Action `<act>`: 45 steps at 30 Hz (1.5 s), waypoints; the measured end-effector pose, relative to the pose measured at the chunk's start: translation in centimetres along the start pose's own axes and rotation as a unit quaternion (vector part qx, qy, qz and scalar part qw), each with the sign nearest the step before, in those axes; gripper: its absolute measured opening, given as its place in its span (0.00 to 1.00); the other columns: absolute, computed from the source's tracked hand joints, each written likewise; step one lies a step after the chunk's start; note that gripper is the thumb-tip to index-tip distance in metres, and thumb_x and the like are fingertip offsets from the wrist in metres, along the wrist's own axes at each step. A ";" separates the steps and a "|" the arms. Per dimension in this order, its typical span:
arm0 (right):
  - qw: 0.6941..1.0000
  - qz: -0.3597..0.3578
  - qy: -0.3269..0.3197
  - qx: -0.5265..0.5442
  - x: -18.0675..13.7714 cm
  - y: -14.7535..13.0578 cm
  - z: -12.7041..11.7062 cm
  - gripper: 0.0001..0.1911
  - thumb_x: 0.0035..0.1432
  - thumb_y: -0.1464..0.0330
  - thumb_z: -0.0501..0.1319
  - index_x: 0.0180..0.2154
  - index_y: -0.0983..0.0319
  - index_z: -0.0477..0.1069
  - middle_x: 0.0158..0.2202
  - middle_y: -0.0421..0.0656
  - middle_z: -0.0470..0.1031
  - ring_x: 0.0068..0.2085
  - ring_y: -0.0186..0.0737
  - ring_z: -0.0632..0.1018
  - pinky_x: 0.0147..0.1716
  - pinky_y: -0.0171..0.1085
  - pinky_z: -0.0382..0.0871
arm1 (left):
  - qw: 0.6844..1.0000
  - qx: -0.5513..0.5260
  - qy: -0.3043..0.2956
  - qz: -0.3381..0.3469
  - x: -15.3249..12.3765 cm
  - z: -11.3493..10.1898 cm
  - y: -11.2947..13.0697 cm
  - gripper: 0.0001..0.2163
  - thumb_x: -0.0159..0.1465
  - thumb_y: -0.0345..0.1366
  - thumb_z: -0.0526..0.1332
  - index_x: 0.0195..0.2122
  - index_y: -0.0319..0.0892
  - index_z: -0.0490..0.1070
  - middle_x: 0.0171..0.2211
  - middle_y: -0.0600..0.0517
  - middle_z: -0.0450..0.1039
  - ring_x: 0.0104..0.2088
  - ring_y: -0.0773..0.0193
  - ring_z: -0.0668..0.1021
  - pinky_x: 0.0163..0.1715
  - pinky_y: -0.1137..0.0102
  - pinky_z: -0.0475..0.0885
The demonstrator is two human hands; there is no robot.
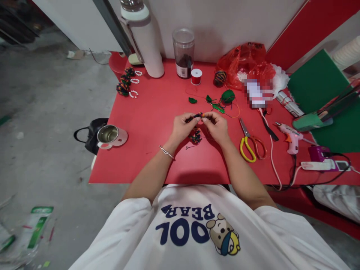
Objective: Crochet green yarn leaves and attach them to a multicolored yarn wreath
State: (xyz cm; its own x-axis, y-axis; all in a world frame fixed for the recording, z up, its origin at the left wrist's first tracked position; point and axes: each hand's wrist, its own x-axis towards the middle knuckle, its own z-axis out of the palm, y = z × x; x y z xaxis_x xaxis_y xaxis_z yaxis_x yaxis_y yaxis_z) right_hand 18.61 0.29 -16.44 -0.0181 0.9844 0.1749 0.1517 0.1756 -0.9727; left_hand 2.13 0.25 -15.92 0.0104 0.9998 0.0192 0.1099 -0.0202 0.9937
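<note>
A dark multicoloured crocheted yarn piece (196, 135) hangs between my hands over the red table (140, 150). My left hand (184, 126) pinches its upper edge from the left. From the right, my right hand (216, 126) grips the same edge, fingertips close to the other hand's. Part of the piece is hidden behind the fingers. Beyond the hands are a green-handled crochet hook (218, 108), a ball of green yarn (227, 96) and a small green crocheted piece (192, 100). A ball of multicoloured yarn (219, 78) sits farther back.
Scissors (249, 144) with yellow and red handles and a pink glue gun (291, 137) lie at right, with cables nearby. A steel mug (112, 136) stands near the left edge. At the back are a white bottle (147, 45), a clear cup (183, 52) and a red thread spool (196, 77).
</note>
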 end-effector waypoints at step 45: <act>1.000 -0.019 0.019 0.001 -0.4 0.1 0.4 0.16 0.63 0.53 0.66 0.40 0.59 0.79 0.36 0.41 0.83 0.36 0.37 0.79 0.40 0.38 0.75 | 0.998 -0.058 -0.013 -0.018 -0.7 0.5 0.5 0.06 0.61 0.38 0.69 0.34 0.41 0.80 0.23 0.55 0.73 0.20 0.70 0.71 0.22 0.73 0.66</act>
State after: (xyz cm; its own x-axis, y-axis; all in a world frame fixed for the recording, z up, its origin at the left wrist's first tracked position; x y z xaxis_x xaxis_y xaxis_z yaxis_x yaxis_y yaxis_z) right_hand 18.23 -0.06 -16.69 0.0146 0.9758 0.2184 0.1500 0.2138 -0.9653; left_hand 2.66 -0.45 -15.50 0.0343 0.9992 -0.0184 -0.0060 0.0187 0.9998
